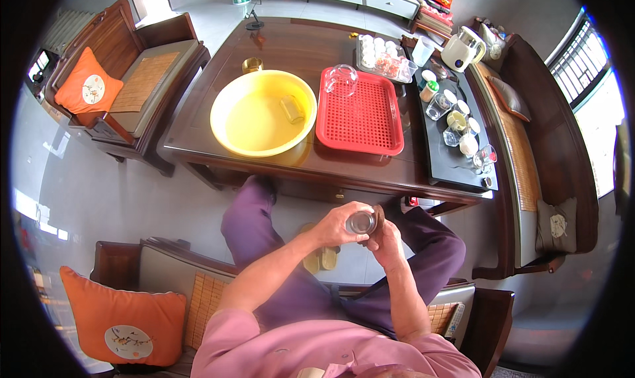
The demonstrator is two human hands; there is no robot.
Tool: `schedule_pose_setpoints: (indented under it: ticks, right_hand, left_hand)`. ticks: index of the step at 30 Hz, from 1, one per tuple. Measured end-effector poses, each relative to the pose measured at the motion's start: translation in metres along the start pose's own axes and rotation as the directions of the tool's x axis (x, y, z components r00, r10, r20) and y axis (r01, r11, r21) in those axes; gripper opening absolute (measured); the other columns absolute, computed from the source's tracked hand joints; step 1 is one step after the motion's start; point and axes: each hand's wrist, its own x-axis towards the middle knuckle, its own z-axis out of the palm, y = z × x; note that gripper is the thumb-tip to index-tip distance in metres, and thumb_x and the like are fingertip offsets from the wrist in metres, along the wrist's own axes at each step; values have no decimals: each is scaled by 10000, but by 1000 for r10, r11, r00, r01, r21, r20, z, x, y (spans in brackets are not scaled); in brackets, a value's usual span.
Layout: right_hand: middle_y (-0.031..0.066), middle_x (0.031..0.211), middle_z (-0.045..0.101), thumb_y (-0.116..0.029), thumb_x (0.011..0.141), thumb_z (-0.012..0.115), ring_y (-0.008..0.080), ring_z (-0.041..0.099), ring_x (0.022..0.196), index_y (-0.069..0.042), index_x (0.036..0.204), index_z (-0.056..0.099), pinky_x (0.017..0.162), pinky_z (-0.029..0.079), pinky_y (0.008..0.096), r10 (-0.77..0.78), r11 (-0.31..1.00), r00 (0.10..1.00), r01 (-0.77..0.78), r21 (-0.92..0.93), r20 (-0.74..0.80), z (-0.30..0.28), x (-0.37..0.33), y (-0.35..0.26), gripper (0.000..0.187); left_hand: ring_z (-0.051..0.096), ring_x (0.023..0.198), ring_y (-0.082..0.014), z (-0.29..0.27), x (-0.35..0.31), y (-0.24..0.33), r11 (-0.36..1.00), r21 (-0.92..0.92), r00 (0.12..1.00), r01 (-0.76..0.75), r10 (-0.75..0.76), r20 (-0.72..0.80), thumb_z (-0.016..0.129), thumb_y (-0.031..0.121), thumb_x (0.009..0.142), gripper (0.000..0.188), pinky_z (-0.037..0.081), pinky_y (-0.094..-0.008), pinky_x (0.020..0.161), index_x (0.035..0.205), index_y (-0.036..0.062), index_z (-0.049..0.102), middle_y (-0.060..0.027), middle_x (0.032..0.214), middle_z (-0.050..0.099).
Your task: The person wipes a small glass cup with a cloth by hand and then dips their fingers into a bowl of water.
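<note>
Above my lap, my left hand is wrapped round a clear drinking glass, its round end facing up. My right hand pinches a brown cloth against the side of that glass. Beyond them on the table stands a yellow basin with liquid in it, and an amber-looking glass lies tilted inside on its right. Beside the basin sits a red perforated tray with a clear glass vessel at its far left corner.
A brass-coloured cup stands behind the basin. To the right are a clear box of small white and red items, a black tea tray crowded with cups, and a white kettle. The wooden table's front edge lies ahead of my knees.
</note>
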Motion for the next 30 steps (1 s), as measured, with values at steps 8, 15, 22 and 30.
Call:
schedule_pose_setpoints:
  ticks: [8,15,22,30]
  right_hand:
    - [-6,1030,669,-191,1031,501,62,587,857,-22,1221,633,775,456,219,-421,846,888,309,-434,-188,4,10,9,287]
    - [-33,1052,597,-73,980,548,60,518,945,-6,1184,630,868,414,226,-585,782,801,517,-348,-125,1,1,2,230]
    - [123,1423,451,-85,908,630,234,476,1304,-15,1316,563,1060,413,342,-503,627,859,440,-644,97,43,-17,7,419]
    - [90,1247,588,-31,868,676,172,585,1109,-13,1321,545,959,480,295,-385,854,921,327,-405,-68,19,5,22,472]
  left_hand:
    - [634,1057,-294,-5,2,8,998,57,999,-17,19,-31,844,178,710,546,500,-380,926,1186,69,599,-109,1119,643]
    - [617,910,-278,-2,4,1,975,212,977,-62,103,-189,852,143,692,530,508,-375,833,1151,51,602,-102,985,602]
    - [605,1024,-337,2,-1,-16,849,521,978,-91,174,-114,806,137,678,601,519,-419,906,1218,33,563,-138,1109,592]
    - [553,1146,-341,0,-4,-13,718,664,967,-209,252,32,788,117,728,725,454,-429,1036,1370,21,466,-163,1235,555]
